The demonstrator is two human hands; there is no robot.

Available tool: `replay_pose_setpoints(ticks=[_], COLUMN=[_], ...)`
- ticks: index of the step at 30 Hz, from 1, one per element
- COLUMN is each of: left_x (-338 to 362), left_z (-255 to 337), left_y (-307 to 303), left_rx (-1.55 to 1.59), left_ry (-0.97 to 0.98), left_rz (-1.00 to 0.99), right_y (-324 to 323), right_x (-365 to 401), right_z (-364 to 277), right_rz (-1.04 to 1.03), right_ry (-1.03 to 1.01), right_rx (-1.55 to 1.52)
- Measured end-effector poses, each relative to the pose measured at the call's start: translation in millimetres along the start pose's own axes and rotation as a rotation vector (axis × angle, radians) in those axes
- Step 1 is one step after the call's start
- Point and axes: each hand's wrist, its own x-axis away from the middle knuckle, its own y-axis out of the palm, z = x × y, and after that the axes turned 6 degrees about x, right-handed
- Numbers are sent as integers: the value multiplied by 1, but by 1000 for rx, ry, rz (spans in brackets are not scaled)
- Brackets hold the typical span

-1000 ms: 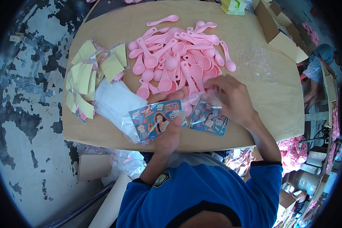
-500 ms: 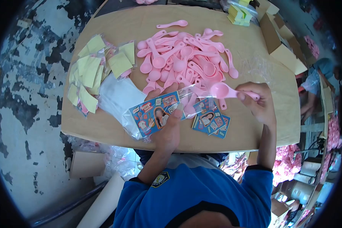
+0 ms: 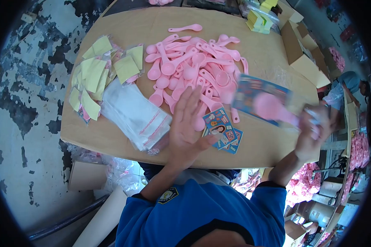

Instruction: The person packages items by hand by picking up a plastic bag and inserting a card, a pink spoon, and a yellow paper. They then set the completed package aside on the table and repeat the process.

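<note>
My left hand (image 3: 184, 133) is open, fingers spread, over the near edge of the heap of pink measuring spoons (image 3: 189, 74). It holds nothing, and its thumb reaches the small stack of blue printed cards (image 3: 221, 131). Off to the right, my right hand (image 3: 314, 131) is closed round the handle end of a pink spoon (image 3: 270, 108), blurred by motion. Along with the spoon goes a blue printed card (image 3: 251, 91), lying behind the bowl; whether its clear bag is around the spoon I cannot make out. Left of my left hand lies a pile of clear plastic bags (image 3: 130, 113).
Packed bags with yellow paper (image 3: 95, 76) lie at the table's left. At the far right stand a yellow paper stack (image 3: 259, 21) and an open cardboard box (image 3: 305, 53). Another person (image 3: 350, 82) is beyond the right edge, near shelves with pink bundles (image 3: 358, 150).
My left hand has let go of the bagged blue card and opened. My right hand has swung right and down, carrying the spoon and the card.
</note>
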Motion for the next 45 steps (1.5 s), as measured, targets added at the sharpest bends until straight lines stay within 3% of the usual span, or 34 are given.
replay_pose_setpoints(ticks=[1, 2, 4, 8, 10, 13, 14, 17, 18, 20, 22, 25, 28, 34, 38, 40, 43, 45], left_x=[1, 1, -4, -8, -4, 2, 5, 10, 11, 12, 6, 8, 8, 3, 2, 3, 6, 5], left_z=[-2, 2, 17, 3, -1, -4, -3, 8, 7, 5, 2, -5, -2, 16, 14, 15, 13, 16], left_y=[-2, 2, 15, 39, 36, 29, 28, 32, 33, 35, 25, 17, 20, 30, 32, 31, 23, 19], left_rx=[-164, -329, -650, -975, -823, -451, -300, -58, -45, -13, -165, -355, -446, -761, -934, -927, -700, -450], left_ry=[57, 95, 201, 278, 42, -357, -504, -643, -595, -485, -433, -378, -388, -367, -224, -243, -333, -386], left_rz=[-2, -71, -208, -335, -421, -465, -451, -460, -346, -109, -97, -44, -45, -171, -289, -300, -261, -158], right_y=[14, 24, 18, 29, 35, 43, 46, 46, 45, 51, 53, 61, 65, 77, 78, 80, 68, 40], right_x=[-10, -9, -9, -10, 3, -6, -4, 3, 5, 5, 7, 2, 1, 12, 18, 19, 12, -3], right_z=[-10, -15, -13, -17, -11, -5, -4, 2, 5, 6, 8, 11, 6, 17, 22, 22, 14, 18], right_rz=[-116, -93, -86, -331, -370, -84, -125, -338, -466, -469, -528, -256, -351, -331, -366, -345, -308, -224], right_ry=[-19, 25, -81, -94, 56, 228, 282, 397, 395, 367, 364, -181, -297, -378, -359, -324, -38, 246], right_rx=[103, 123, 120, -25, -178, -388, -391, -376, -360, -308, -213, 327, 279, 360, 381, 382, 93, -292])
